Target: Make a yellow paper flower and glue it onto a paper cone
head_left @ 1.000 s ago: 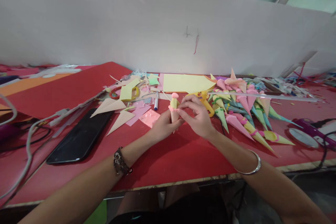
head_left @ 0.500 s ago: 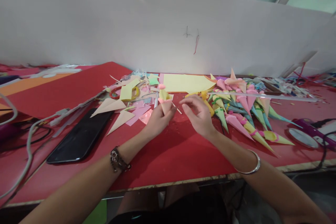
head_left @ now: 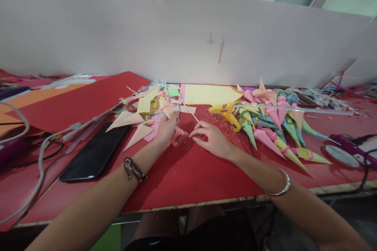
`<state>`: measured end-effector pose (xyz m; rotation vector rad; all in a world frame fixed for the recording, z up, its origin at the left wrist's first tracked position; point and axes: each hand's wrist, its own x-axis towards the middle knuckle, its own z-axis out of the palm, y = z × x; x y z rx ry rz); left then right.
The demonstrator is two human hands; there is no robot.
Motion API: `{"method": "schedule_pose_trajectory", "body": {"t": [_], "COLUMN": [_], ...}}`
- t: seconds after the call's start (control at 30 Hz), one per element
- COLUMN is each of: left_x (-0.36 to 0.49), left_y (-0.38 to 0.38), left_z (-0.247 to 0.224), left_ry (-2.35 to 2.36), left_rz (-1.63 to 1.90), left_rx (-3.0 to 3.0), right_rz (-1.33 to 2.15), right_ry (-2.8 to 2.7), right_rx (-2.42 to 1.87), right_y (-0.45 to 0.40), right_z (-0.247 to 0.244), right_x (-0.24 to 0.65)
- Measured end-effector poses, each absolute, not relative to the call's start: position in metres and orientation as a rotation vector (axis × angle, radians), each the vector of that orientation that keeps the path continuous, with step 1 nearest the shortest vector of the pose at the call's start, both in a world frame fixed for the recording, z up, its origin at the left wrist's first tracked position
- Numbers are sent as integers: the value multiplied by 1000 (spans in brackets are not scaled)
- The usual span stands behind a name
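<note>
My left hand (head_left: 167, 128) is closed on a small paper cone (head_left: 166, 106) with pink trim, its tip hidden by my fingers. Just below those fingers is a shiny pink piece (head_left: 179, 137); whether the hand holds it too, I cannot tell. My right hand (head_left: 210, 138) is low over the red tabletop (head_left: 191, 180), fingers bent and apart with nothing seen between them. Its fingertips are close to the pink piece's right edge. A thin stick (head_left: 191, 112) lies just beyond the right hand, and a yellow glue gun (head_left: 226, 113) rests farther back.
Many pastel paper cones (head_left: 273, 125) are heaped on the right. Cut paper pieces (head_left: 125, 119) and a black phone (head_left: 94, 153) lie on the left, with white cables (head_left: 41, 164) beyond. Yellow sheets (head_left: 210, 94) lie against the white partition (head_left: 176, 35).
My left hand has moved left with the cone. My right hand has come down and left, uncovering the glue gun. The shiny pink piece has shifted right.
</note>
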<state>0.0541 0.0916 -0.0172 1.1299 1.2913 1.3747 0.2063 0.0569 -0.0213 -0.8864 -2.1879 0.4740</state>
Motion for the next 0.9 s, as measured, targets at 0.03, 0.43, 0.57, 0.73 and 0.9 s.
{"method": "schedule_pose_trajectory", "body": {"t": [0.03, 0.43, 0.57, 0.73, 0.9], "left_x": [55, 59, 62, 65, 66], "left_y": [91, 87, 86, 85, 85], "left_z": [-17, -16, -15, -18, -20], "left_ry": [1277, 1120, 1056, 975, 903], "left_rz": [1391, 1388, 1415, 1376, 1232], "left_rx": [1111, 851, 765, 762, 779], "right_rz": [453, 392, 390, 419, 468], "right_ry": [-2229, -2331, -2431, -2258, -2119], "right_rx": [-890, -982, -953, -1045, -1081], "right_y": [57, 59, 57, 61, 66], "right_z": [-24, -35, -36, -41, -42], "right_x": [206, 204, 202, 195, 194]}}
